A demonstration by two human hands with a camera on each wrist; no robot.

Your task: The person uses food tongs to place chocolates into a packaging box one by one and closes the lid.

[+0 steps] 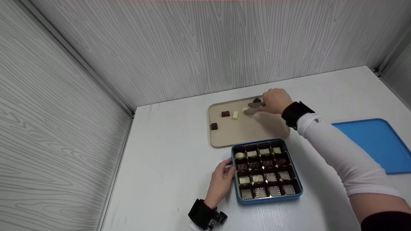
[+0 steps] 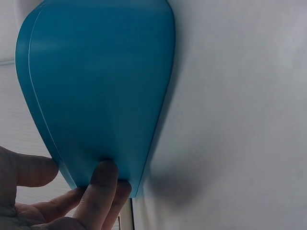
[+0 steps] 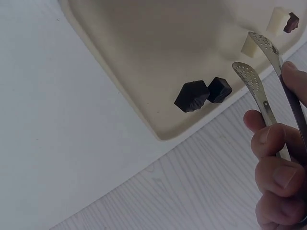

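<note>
No readable text or labels

The square blue metal tin (image 1: 299,189), the beige rectangular tray (image 1: 224,136) and the flat blue lid (image 1: 379,141) carry no legible writing.

Chocolate box (image 1: 267,199) sits near the front of the table (image 1: 167,160), the left hand (image 1: 221,181) touching its left wall. Just behind the box lies the tray (image 1: 244,131), carrying loose chocolates: one (image 1: 214,126) at its left edge, two (image 1: 225,113) side by side further back. Right hand (image 1: 276,101) hovers over the tray's back right part, gripping tongs (image 1: 253,108). The lid (image 1: 379,144) lies well off to the right.
</note>
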